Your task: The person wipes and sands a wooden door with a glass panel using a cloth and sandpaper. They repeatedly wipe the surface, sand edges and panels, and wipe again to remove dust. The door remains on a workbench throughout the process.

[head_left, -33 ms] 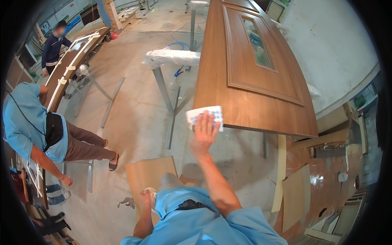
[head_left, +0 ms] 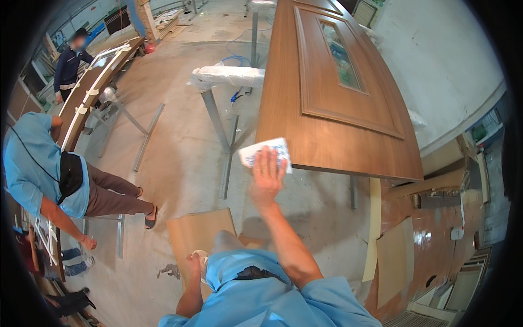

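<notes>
My right hand (head_left: 266,173) is stretched forward over the near left corner of a brown wood-grain door (head_left: 332,143). Its fingers lie along a white sheet with blue print (head_left: 279,146), holding it at the door's edge; part of the sheet juts out past the corner. A raised panel frame and a narrow glass pane (head_left: 342,57) are set in the door. Low beside my waist, my left hand (head_left: 193,262) is closed around a crumpled whitish cloth (head_left: 203,261), partly hidden by my fingers and shirt.
A metal stand with a plastic-wrapped bar (head_left: 226,77) supports the door. A blue air gun (head_left: 235,97) lies beyond it. Cardboard (head_left: 199,229) covers the floor near my feet. At left, a person in a blue shirt (head_left: 35,147) and another in dark clothing (head_left: 70,65) flank a second door (head_left: 81,106).
My right hand has slid slightly left with the white sheet, which now tilts more and overhangs the door's edge further. My left hand stays in place.
</notes>
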A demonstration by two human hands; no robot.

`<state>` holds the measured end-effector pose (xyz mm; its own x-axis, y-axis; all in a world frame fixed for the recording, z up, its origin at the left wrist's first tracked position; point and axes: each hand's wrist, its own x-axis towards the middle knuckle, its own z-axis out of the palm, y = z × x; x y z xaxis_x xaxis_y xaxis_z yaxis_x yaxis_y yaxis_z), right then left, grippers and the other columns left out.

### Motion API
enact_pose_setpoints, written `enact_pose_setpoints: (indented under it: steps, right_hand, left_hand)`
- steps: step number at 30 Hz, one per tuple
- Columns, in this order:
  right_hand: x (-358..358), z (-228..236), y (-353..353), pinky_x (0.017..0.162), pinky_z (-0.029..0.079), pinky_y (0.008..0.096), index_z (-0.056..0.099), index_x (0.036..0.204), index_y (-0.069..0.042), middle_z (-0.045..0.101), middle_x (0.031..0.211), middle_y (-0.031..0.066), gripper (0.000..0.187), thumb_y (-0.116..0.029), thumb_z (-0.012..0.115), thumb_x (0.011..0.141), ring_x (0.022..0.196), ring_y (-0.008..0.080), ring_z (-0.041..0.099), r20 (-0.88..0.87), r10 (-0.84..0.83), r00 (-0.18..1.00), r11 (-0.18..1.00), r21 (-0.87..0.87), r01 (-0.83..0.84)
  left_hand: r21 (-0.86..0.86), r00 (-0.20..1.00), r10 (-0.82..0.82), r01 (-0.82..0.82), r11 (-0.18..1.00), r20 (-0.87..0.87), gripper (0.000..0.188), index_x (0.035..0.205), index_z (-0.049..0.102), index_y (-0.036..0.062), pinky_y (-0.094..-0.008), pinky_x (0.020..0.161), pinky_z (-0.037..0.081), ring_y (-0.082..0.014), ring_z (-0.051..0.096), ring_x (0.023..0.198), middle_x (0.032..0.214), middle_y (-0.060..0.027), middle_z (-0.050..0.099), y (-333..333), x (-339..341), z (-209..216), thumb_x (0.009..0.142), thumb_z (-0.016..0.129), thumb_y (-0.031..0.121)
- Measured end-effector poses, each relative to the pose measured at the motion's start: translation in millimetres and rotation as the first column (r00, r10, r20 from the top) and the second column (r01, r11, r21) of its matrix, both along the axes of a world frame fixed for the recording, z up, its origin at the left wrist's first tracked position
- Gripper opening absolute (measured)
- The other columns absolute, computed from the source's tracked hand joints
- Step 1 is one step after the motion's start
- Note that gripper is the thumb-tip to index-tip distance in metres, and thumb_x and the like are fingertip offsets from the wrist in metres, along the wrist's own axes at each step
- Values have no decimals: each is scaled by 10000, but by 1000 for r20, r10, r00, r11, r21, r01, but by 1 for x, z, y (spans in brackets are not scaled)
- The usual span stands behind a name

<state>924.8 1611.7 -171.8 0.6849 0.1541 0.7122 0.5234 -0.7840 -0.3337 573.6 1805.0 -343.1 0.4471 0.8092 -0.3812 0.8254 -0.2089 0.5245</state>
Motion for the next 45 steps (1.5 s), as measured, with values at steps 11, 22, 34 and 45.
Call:
enact_pose_setpoints:
  steps: [11,22,34,45]
  right_hand:
    - [26,3,-202,1226,255,573,542,1427,-14,472,1557,160,501,-114,610,941,1484,313,392,172,-99,980,976,-174,130]
    - [61,7,-541,1213,306,528,501,1445,20,472,1543,198,564,46,564,885,1441,367,438,169,-466,868,857,-156,490]
    - [66,-1,-536,1222,250,563,502,1436,70,455,1534,268,513,40,474,924,1468,432,373,129,-522,843,852,23,523]
    - [29,-8,-156,1235,174,576,601,1379,8,499,1524,212,477,9,548,905,1494,389,360,22,-101,995,987,130,97]
  left_hand:
    - [-72,948,-295,305,950,123,349,883,708,-39,-492,748,508,-407,675,798,836,-271,691,13,87,-39,879,611,296]
    - [-330,959,-154,228,916,236,415,1009,695,-96,-390,754,516,-225,652,832,910,-166,711,-112,113,-29,906,592,293]
    - [-233,952,-275,240,942,-132,452,1083,704,-60,-448,762,534,-322,696,850,933,-232,732,-164,69,-6,856,682,329]
    - [-86,988,-133,140,986,79,302,1133,703,21,-452,852,552,-380,718,971,1020,-232,739,-108,83,-2,883,636,176]
